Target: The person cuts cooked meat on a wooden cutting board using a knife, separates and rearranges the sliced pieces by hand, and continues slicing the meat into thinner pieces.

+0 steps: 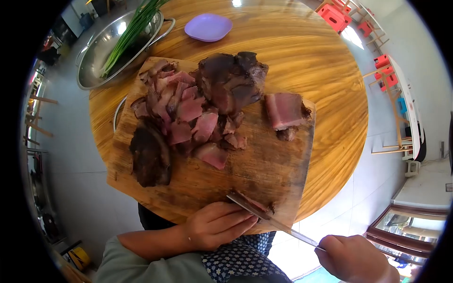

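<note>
My right hand (355, 258) is closed around the handle of a knife (288, 229), its blade slanting up and left over the front of the wooden cutting board (278, 174). Fingers together and bent, my left hand (214, 227) presses on a piece of cured meat (257, 203) at the near edge, right beside the blade; that piece is partly hidden. Behind the hands lies a heap of sliced meat (181, 106). Around it are a large dark chunk (231, 78), a dark chunk (150, 153) at left and a cut block (287, 112) at right.
A round wooden table (297, 33) carries the board. At its back left are a metal basin (89, 68) with green stalks (132, 37) and a purple plate (208, 27). Red stools (334, 18) and a white table (408, 104) stand off to the right.
</note>
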A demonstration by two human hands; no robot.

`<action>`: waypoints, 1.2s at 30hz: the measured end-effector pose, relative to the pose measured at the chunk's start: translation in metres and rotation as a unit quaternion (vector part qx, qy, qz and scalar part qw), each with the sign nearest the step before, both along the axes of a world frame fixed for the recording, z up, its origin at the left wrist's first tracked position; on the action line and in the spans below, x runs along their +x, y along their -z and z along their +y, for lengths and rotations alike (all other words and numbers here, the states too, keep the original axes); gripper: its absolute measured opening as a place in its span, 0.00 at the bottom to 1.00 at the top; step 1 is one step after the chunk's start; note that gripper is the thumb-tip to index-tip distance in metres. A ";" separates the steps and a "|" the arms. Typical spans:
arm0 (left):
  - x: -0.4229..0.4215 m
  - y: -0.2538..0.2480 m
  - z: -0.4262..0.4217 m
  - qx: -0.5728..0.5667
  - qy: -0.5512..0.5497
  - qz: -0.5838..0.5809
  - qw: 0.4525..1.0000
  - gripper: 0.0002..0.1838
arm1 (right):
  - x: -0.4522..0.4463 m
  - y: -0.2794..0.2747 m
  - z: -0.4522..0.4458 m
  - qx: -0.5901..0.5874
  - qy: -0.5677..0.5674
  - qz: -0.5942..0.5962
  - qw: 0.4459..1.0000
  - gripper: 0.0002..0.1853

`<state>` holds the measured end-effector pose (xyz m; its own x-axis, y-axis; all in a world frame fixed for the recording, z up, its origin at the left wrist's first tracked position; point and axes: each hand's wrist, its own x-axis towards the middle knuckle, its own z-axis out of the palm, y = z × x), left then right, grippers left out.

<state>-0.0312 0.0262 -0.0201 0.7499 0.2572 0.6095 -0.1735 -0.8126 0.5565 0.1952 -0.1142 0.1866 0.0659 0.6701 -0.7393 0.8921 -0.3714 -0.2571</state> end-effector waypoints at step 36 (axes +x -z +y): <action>-0.006 0.003 0.002 -0.001 0.007 0.035 0.999 0.18 | -0.014 0.045 0.026 0.025 -0.022 0.043 0.999 0.11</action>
<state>-0.0373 0.0283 -0.0227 0.7935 0.2482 0.5556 -0.1454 -0.8092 0.5693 0.1814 -0.0878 0.1415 -0.0266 0.7071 -0.7066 0.8809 -0.3176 -0.3510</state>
